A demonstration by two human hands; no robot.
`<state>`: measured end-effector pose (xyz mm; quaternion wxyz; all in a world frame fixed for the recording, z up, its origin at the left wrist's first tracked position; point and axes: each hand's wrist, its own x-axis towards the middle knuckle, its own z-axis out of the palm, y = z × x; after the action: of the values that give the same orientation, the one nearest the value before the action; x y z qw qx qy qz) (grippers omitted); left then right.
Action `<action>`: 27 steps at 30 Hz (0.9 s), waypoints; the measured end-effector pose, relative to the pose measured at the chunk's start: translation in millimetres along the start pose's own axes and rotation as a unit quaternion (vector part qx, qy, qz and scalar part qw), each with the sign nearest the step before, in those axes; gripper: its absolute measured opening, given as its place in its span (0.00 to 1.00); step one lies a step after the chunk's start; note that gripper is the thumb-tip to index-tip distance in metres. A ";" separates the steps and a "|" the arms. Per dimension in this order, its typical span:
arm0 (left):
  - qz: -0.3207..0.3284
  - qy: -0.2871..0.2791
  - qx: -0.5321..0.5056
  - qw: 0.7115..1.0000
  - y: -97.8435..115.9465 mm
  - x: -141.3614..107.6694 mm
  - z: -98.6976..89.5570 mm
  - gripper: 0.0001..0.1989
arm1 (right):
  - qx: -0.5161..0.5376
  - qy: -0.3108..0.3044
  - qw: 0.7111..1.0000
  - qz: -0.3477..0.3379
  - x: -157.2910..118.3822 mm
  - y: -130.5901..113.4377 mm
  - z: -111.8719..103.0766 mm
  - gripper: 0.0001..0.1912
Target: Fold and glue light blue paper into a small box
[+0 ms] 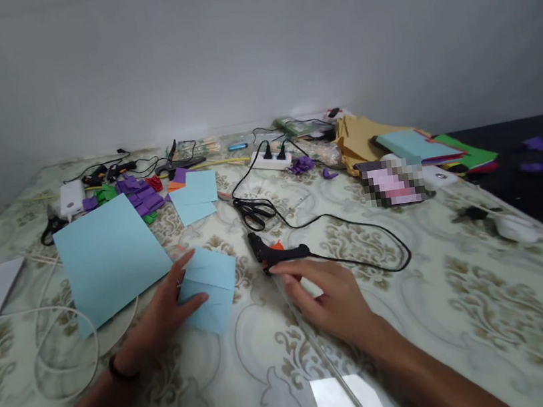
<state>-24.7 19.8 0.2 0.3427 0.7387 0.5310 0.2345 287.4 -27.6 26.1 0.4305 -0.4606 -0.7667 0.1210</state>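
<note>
My left hand (171, 298) rests with thumb and forefinger spread at the left edge of a small creased light blue paper (212, 282). Beside it lies a large light blue sheet (110, 260). My right hand (321, 291) is just below a black glue gun (275, 251), forefinger stretched toward the gun's near side. Under that hand a thin metallic rod (326, 357) runs down toward the front edge, over a white paper (350, 401). Whether the right fingers touch the gun or the rod is not clear.
Black scissors (255, 212) lie behind the glue gun. A power strip (271, 160), purple and green folded papers (139, 195) and more small blue papers (194, 197) sit farther back. White cable loops (67, 367) lie at left; a phone (392, 183) and coloured sheets (420, 145) at right.
</note>
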 end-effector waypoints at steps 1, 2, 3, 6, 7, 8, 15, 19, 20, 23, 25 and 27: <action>-0.007 -0.014 0.013 1.000 1.8 1.3 -3.7 0.37 | 0.014 -0.014 1.000 -0.015 -1.9 -4.2 -0.4 0.13; -0.017 -0.025 0.024 0.999 4.0 2.4 -7.2 0.34 | 0.029 -0.028 0.999 -0.034 -4.2 -8.7 -0.3 0.13; -0.029 -0.034 0.032 0.998 6.1 3.1 -10.2 0.32 | 0.040 -0.042 0.997 -0.046 -6.6 -13.3 0.2 0.13; -0.040 -0.040 0.045 0.997 9.4 3.4 -14.7 0.30 | 0.057 -0.080 0.993 -0.071 -13.4 -24.3 2.1 0.11; -0.036 -0.038 0.047 0.998 9.2 3.0 -14.6 0.30 | 0.059 -0.085 0.992 -0.074 -14.7 -26.2 2.7 0.11; -0.031 -0.034 0.048 0.998 8.3 2.4 -13.9 0.31 | 0.060 -0.085 0.992 -0.075 -15.3 -26.9 3.2 0.11; -0.011 -0.015 0.037 0.999 0.6 -0.8 -5.6 0.31 | 0.024 -0.039 0.999 -0.003 -0.5 1.8 5.6 0.12; -0.005 -0.025 0.022 0.999 2.7 -2.6 -4.1 0.29 | -0.076 -0.074 0.993 0.050 3.8 37.5 7.6 0.21; 0.000 -0.029 0.024 0.999 3.7 -3.1 -3.9 0.29 | -0.091 -0.101 0.989 0.057 3.1 45.6 8.8 0.26; 0.016 -0.038 0.043 0.998 7.1 -5.3 -3.5 0.28 | -0.115 -0.151 0.979 0.076 0.2 61.0 13.1 0.31; 0.026 -0.044 0.056 0.997 9.1 -7.1 -2.9 0.27 | -0.117 -0.167 0.975 0.090 -0.3 62.1 15.7 0.31; 0.037 -0.047 0.060 0.996 10.5 -8.9 -2.3 0.27 | -0.115 -0.183 0.971 0.102 0.8 57.6 17.3 0.31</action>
<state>-22.7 9.9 9.8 0.3131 0.7873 0.5000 0.1795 308.5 8.1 -17.4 0.2126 -0.5533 -0.7899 0.1574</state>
